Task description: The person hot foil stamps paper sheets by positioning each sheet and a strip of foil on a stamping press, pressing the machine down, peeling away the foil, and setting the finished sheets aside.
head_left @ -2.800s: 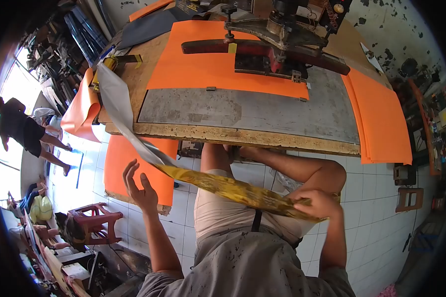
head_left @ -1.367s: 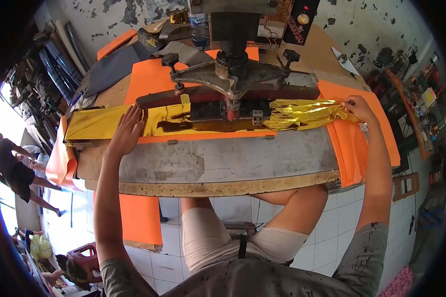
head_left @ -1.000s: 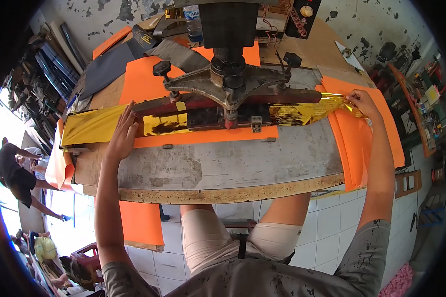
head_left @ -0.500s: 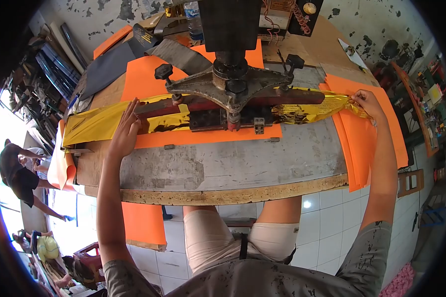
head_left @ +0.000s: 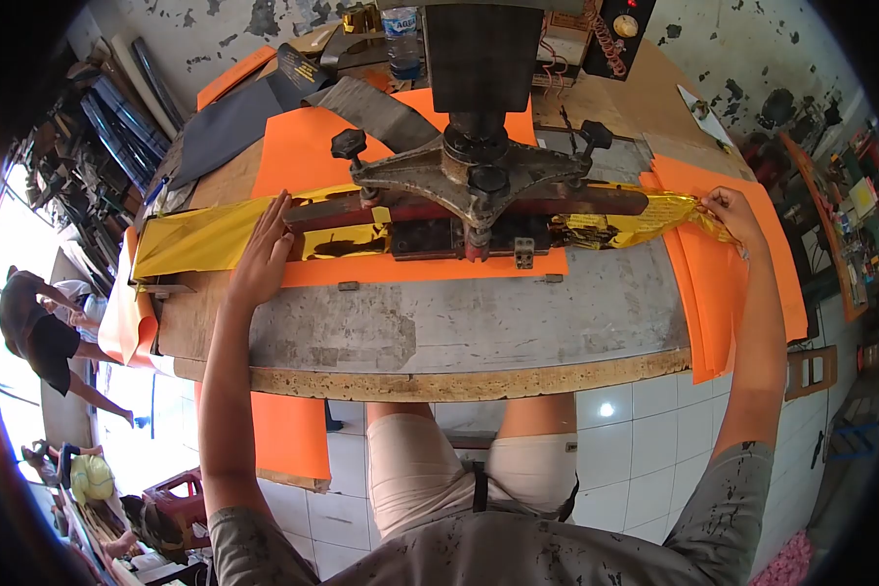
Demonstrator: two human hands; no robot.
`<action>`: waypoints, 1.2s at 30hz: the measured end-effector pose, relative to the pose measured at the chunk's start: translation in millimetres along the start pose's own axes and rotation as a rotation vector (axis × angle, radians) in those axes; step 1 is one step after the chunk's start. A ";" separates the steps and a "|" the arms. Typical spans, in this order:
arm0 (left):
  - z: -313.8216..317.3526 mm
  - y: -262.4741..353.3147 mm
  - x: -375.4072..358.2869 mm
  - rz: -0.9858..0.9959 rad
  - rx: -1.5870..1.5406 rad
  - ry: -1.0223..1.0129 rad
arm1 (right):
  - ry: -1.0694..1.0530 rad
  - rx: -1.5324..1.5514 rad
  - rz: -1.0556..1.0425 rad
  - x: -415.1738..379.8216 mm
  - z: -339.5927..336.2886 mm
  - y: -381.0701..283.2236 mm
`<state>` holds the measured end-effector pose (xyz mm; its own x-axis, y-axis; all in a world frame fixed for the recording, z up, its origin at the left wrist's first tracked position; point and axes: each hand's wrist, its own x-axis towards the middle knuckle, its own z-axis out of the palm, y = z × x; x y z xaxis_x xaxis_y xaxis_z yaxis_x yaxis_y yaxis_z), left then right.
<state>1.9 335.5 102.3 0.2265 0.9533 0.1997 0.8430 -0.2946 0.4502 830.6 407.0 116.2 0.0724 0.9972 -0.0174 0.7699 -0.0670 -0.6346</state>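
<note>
A long strip of gold foil (head_left: pixel 200 234) runs across the table beneath a metal press head (head_left: pixel 479 186) with black knobs. Flat on the foil, just left of the press, lies my left hand (head_left: pixel 260 259), its fingers stretched out. My right hand (head_left: pixel 734 220) pinches the crumpled right end of the foil. Dark worn patches and printed marks show on the foil to the right of the press. An orange sheet (head_left: pixel 332 272) lies under the foil and press. Below my right hand is a stack of orange sheets (head_left: pixel 732 313).
The press column (head_left: pixel 483 63) rises in front of me. A grey board (head_left: pixel 459 322) covers the near tabletop, ending at a wooden edge (head_left: pixel 459 385). Dark sheets (head_left: pixel 225 132) and a water bottle (head_left: pixel 400 44) are at the back. Another person (head_left: pixel 44 322) is far left.
The camera view has shifted slightly, moving the press and table a little to the right in the picture. Both hands keep almost the same places on the foil.
</note>
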 end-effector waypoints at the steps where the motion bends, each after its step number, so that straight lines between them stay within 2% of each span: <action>1: -0.3 0.2 -1.3 0.005 -0.015 0.011 | 0.003 -0.003 -0.010 1.7 0.4 4.6; 5: -12.6 6.3 -12.8 0.005 -0.112 0.109 | 0.145 -0.040 -0.102 -11.6 -4.1 -14.3; 8: -21.1 11.5 -42.0 -0.011 -0.116 0.221 | 0.671 -0.368 -0.341 -60.0 6.3 -76.9; 10: -17.1 26.5 -69.6 0.001 -0.080 0.301 | 0.898 -0.628 -0.533 -107.9 27.6 -130.7; 12: -5.2 51.3 -102.3 0.009 -0.045 0.377 | 0.771 -0.244 -0.472 -154.7 71.5 -158.1; 14: 12.4 74.4 -134.9 0.015 -0.013 0.444 | 0.624 -0.173 -0.460 -196.5 128.1 -170.5; 17: 58.0 93.6 -174.1 -0.042 0.105 0.533 | 0.546 -0.301 -0.519 -225.1 177.7 -190.8; 20: 107.3 99.4 -204.3 -0.074 0.303 0.550 | 0.473 -0.249 -0.480 -232.5 187.2 -190.7; 24: 151.6 90.2 -211.1 -0.047 0.164 0.743 | 0.398 -0.211 -0.443 -228.3 187.1 -192.0; 31: 161.6 77.5 -204.8 0.047 0.184 0.816 | 0.334 -0.347 -0.559 -226.8 193.5 -207.7; 36: 158.1 77.0 -211.7 0.034 0.117 0.748 | 0.273 -0.451 -0.608 -200.5 206.5 -213.8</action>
<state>96.0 121.5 -43.0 -0.1031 0.6326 0.7676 0.8971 -0.2742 0.3464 520.5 228.1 95.9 -0.3345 0.8238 0.4576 0.9018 0.4207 -0.0982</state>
